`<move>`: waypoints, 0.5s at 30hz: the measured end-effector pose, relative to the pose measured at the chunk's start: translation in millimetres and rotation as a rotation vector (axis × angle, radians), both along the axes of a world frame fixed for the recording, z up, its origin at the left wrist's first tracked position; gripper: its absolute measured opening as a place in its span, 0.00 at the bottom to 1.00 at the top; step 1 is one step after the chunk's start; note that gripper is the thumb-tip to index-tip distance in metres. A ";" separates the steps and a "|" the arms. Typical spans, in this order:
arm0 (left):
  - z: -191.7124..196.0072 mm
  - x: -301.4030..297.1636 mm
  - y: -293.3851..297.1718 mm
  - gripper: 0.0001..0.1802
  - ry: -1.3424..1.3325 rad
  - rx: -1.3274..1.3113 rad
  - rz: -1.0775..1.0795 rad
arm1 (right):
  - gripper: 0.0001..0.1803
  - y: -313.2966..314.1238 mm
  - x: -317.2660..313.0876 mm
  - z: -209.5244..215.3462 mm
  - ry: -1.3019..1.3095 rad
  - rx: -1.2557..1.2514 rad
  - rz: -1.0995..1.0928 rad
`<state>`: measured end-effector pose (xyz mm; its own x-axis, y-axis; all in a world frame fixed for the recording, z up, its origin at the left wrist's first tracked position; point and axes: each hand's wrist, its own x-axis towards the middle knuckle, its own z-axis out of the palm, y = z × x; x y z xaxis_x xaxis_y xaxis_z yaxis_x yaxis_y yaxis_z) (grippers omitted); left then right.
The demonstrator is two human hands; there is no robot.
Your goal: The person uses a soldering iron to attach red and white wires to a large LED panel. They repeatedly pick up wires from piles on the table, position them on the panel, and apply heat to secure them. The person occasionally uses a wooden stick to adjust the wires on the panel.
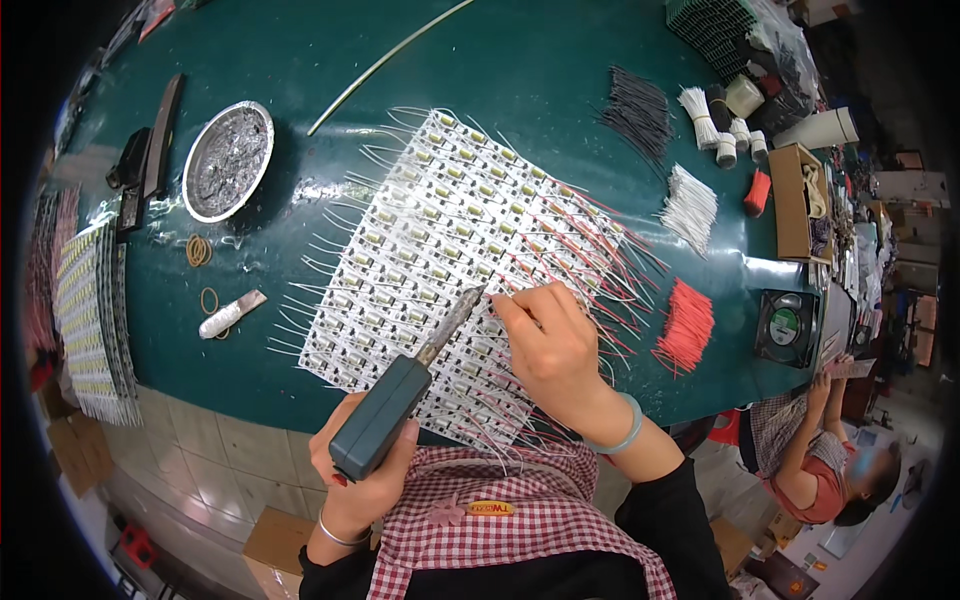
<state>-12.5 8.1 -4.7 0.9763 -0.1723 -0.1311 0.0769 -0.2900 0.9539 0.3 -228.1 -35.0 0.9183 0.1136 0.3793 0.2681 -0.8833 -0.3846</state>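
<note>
Nearest in, the left hand [362,478] is wrapped tight around the grey handle of a soldering iron [400,400], its tip angled up and right to land on the LED panel [440,250]. Just right of that tip, the right hand [553,350] has thumb and fingers pinched together on a thin red wire [512,292], holding it down against the panel right where the tip meets it. The panel lies mid-table on the green table [560,60], a broad sheet of white strips with small yellow chips. Progress, by my reading: the right side of the panel already carries a spread of red wires fanning off its right edge, and white leads stick out along the left and far edges, but the middle and near-left rows show no red yet, so a good share of the red joints looks left to do. To the right lies a red wire bundle [686,325], well apart from the hands, stock not yet used. Out left, a small white roll [228,314] and rubber bands [199,250], then stacked strips [88,310] at the left edge. Farther off sits a foil dish [228,160], and on the far right a white wire bundle [690,207] and black wire bundle [638,112]. Another person [820,460] sits off to the near right.
</note>
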 end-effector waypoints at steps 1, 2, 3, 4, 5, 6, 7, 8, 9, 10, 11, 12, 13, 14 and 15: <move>-0.4 -0.2 0.3 0.11 -0.013 0.016 -0.012 | 0.19 0.3 0.0 0.1 0.002 -0.001 -0.002; -0.7 -0.3 0.6 0.11 -0.026 0.031 -0.023 | 0.19 0.6 0.2 0.4 0.004 -0.002 -0.003; -1.0 -0.3 0.9 0.11 -0.039 0.047 -0.035 | 0.19 0.9 0.4 0.5 0.006 -0.003 -0.005; -0.9 -0.1 0.9 0.11 -0.044 0.053 -0.041 | 0.18 0.7 0.5 0.5 0.008 -0.004 -0.004; -0.5 0.3 0.8 0.10 -0.050 0.059 -0.047 | 0.18 0.3 0.5 0.5 0.010 -0.006 -0.003; -0.2 0.8 0.8 0.10 -0.055 0.065 -0.053 | 0.18 0.1 0.6 0.5 0.011 -0.007 -0.002; 0.2 1.3 0.1 0.09 -0.057 0.065 -0.049 | 0.18 0.1 0.7 0.2 0.012 -0.010 -0.001; 0.6 1.8 -1.3 0.09 -0.059 0.065 -0.044 | 0.18 0.1 0.7 -0.2 0.013 -0.014 -0.001; 0.9 1.9 -2.1 0.09 -0.061 0.064 -0.040 | 0.18 0.3 0.7 -0.4 0.013 -0.017 0.000; 0.7 1.7 -2.4 0.09 -0.051 0.055 -0.031 | 0.18 0.4 0.7 -0.3 0.015 -0.018 0.001; 0.2 1.4 -2.6 0.09 -0.040 0.046 -0.022 | 0.18 0.7 0.6 -0.2 0.016 -0.019 0.002; -0.1 1.2 -2.8 0.09 -0.030 0.036 -0.012 | 0.18 1.0 0.6 -0.1 0.018 -0.020 0.002; 0.5 1.2 -3.3 0.09 -0.047 0.053 -0.015 | 0.18 1.2 0.6 0.1 0.020 -0.022 0.005; 1.3 1.6 -4.0 0.08 -0.064 0.070 -0.018 | 0.18 1.4 0.5 0.2 0.022 -0.025 0.008; 1.8 1.7 -4.2 0.08 -0.082 0.087 -0.020 | 0.18 1.6 0.4 0.4 0.024 -0.028 0.011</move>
<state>-10.8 3.9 -2.9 0.9808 -0.1835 -0.0665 -0.0068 -0.3725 0.9280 0.7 -226.5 -34.6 0.9257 0.1340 0.3538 0.2690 -0.8907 -0.3665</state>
